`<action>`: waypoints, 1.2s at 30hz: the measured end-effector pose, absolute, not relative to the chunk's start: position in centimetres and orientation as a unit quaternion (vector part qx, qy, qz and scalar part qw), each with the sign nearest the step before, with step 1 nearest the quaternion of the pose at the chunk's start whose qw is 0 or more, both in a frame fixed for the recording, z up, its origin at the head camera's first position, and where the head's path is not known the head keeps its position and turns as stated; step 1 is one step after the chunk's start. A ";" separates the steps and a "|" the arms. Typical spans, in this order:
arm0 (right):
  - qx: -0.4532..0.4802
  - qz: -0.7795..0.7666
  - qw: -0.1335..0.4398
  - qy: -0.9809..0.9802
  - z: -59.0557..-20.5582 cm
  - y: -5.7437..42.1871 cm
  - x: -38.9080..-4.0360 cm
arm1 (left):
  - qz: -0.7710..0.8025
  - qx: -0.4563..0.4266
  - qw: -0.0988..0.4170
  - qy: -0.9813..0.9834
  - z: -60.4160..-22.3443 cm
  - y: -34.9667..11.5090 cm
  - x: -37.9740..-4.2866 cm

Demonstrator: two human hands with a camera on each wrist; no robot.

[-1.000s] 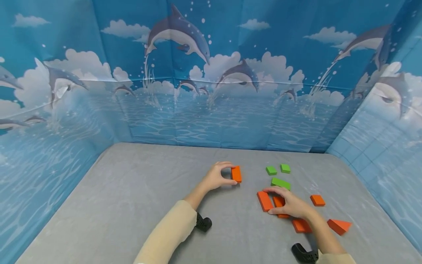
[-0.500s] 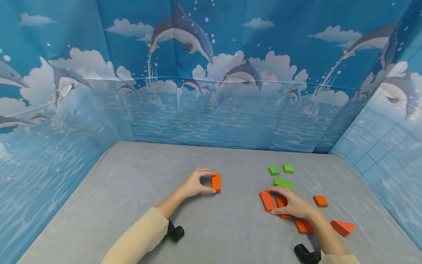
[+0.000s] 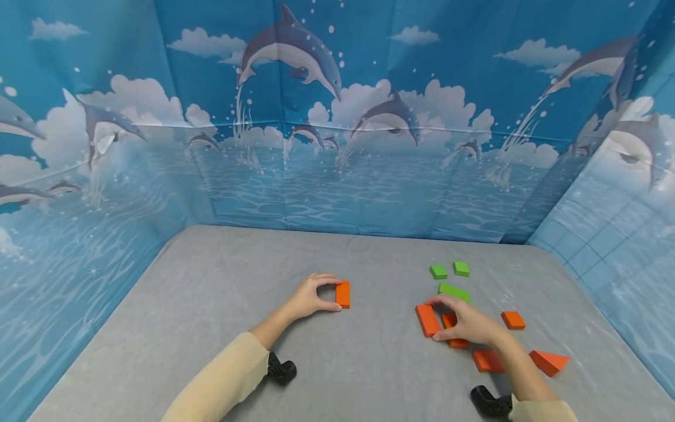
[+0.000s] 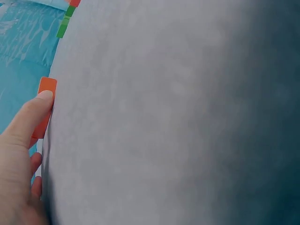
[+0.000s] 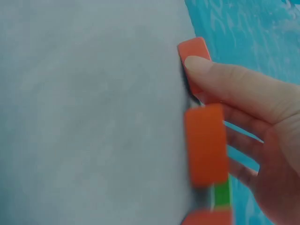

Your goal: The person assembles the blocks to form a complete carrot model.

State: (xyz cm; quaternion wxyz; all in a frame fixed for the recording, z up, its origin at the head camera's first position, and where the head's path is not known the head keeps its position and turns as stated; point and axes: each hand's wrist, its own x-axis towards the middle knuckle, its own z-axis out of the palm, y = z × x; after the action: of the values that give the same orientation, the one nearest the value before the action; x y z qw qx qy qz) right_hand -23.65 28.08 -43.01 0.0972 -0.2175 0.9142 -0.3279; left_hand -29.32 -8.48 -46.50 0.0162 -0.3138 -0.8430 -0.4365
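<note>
My left hand [image 3: 308,299] pinches an orange rectangular block [image 3: 343,295] by its two ends, near the middle of the grey table. In the left wrist view the thumb lies on the end of that orange block [image 4: 47,84]. Farther right, my right hand [image 3: 469,322] pinches a second orange block [image 3: 428,320] between thumb and fingers; its end shows in the right wrist view, with the thumb on the orange block [image 5: 193,47]. Under the right hand's arch lies another orange block [image 3: 457,343], partly hidden by the hand.
Near the right forearm are an orange block [image 3: 487,361], an orange triangular block [image 3: 549,362] and a small orange block [image 3: 513,320]. Behind the right hand lie a long green block [image 3: 454,292] and two small green blocks [image 3: 438,271]. A dolphin-print curtain [image 3: 337,187] encloses the table.
My left hand has moved left with its orange block, then slightly nearer the front, and the block now sits lower in the view. My right hand stays with its block.
</note>
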 end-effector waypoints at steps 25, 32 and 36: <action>-0.289 -0.334 0.042 0.896 -43.6 15.3 -28.8 | -0.412 -0.327 0.043 -0.849 -46.4 -8.2 -29.4; -0.287 -0.334 0.038 0.897 -43.7 14.9 -28.6 | -0.420 -0.331 0.045 -0.844 -46.7 -8.4 -29.5; -0.284 -0.323 0.035 0.902 -43.8 14.7 -28.6 | -0.420 -0.330 0.046 -0.844 -46.9 -8.5 -29.5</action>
State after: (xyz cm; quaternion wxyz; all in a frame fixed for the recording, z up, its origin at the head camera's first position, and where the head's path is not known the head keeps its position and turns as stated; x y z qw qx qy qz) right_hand -28.61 14.69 -43.85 0.0346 -0.2837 0.9022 -0.3229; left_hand -29.50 -8.49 -46.88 0.0465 -0.3298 -0.8443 -0.4197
